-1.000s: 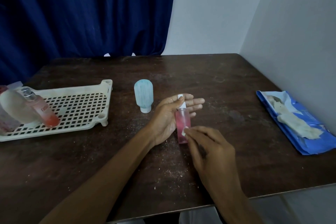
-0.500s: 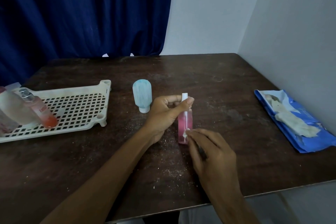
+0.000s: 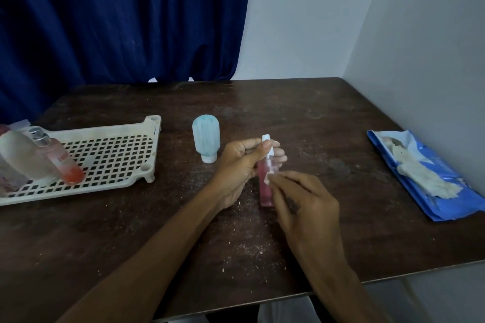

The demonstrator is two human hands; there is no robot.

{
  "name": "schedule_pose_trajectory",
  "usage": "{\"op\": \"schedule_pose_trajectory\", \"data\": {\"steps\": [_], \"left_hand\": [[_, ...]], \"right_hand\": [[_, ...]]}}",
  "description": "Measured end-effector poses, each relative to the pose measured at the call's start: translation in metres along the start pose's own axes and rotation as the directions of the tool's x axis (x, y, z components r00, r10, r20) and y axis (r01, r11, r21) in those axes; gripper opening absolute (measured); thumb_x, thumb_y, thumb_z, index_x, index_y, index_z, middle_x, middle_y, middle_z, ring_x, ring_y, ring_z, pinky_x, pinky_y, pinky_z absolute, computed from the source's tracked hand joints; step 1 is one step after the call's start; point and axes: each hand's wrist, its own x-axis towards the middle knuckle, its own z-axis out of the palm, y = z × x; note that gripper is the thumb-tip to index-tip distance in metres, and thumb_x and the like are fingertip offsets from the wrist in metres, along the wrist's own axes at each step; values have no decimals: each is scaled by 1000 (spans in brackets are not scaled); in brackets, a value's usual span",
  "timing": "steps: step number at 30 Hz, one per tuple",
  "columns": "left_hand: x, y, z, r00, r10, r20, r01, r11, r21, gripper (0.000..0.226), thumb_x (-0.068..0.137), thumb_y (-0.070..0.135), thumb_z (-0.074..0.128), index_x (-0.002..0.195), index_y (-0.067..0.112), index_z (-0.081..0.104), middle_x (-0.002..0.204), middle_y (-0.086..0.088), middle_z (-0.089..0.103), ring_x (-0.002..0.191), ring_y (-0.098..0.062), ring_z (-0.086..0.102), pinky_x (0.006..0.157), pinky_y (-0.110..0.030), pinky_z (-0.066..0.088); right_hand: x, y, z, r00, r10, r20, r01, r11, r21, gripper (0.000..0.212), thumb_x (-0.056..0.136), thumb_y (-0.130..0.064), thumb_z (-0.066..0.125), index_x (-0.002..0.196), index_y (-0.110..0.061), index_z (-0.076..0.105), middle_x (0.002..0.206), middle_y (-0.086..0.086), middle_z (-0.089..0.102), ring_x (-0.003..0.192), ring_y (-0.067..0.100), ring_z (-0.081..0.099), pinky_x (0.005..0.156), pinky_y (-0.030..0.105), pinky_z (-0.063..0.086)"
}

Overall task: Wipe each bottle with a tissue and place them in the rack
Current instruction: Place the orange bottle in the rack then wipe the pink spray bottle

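Note:
A slim pink bottle (image 3: 265, 186) with a white cap stands upright on the table's middle. My left hand (image 3: 242, 168) grips its neck and cap, thumb in front and fingers behind. My right hand (image 3: 304, 202) pinches a small white tissue (image 3: 269, 177) against the bottle's front, near the upper half. A pale blue bottle (image 3: 206, 137) stands on its white cap just left of my left hand. The cream plastic rack (image 3: 112, 160) lies at the left and holds a pink-orange bottle (image 3: 59, 160) and a frosted white bottle (image 3: 22, 158), both lying down.
A blue tissue packet (image 3: 430, 186) with crumpled white tissue on top lies at the right, close to the wall. The dark wooden table (image 3: 301, 115) is speckled with crumbs. A blue curtain hangs behind the far edge.
My left hand has closed from flat fingers behind the bottle to a grip on its neck, standing it upright. My right hand's tissue has slid up the bottle.

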Motion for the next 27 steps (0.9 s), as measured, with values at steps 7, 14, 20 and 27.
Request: {"op": "schedule_pose_trajectory", "data": {"steps": [7, 14, 20, 27], "left_hand": [[0, -2, 1, 1000, 11, 9, -11, 999, 35, 21, 99, 20, 56, 109, 6, 70, 102, -10, 77, 93, -19, 74, 75, -25, 57], [4, -5, -1, 999, -7, 41, 9, 999, -48, 23, 104, 15, 49, 109, 1, 66, 100, -14, 76, 98, -27, 73, 85, -33, 59], [4, -7, 1, 995, -11, 99, 17, 998, -53, 25, 105, 16, 45, 114, 2, 64, 109, -16, 74, 102, -26, 71, 91, -34, 57], [5, -6, -1, 991, -15, 130, 30, 992, -120, 27, 106, 16, 43, 118, -1, 61, 114, -20, 72, 111, -30, 69, 93, -35, 57]], "right_hand": [[23, 6, -1, 997, 79, -2, -78, 992, 100, 17, 88, -5, 72, 103, -11, 77, 98, 1, 73, 88, 7, 67, 79, 14, 52], [2, 1, -4, 997, 58, 44, -62, 994, 91, 20, 85, -1, 75, 102, -12, 78, 100, -1, 71, 90, 8, 66, 83, 11, 48], [19, 4, -2, 992, 127, -6, -124, 981, 150, 18, 88, -2, 71, 102, -12, 77, 97, -3, 73, 86, 0, 65, 79, 4, 45], [21, 7, 1, 993, 120, -12, -118, 983, 138, 17, 88, -2, 71, 99, -13, 77, 93, -5, 72, 84, 0, 65, 77, 4, 45]]}}
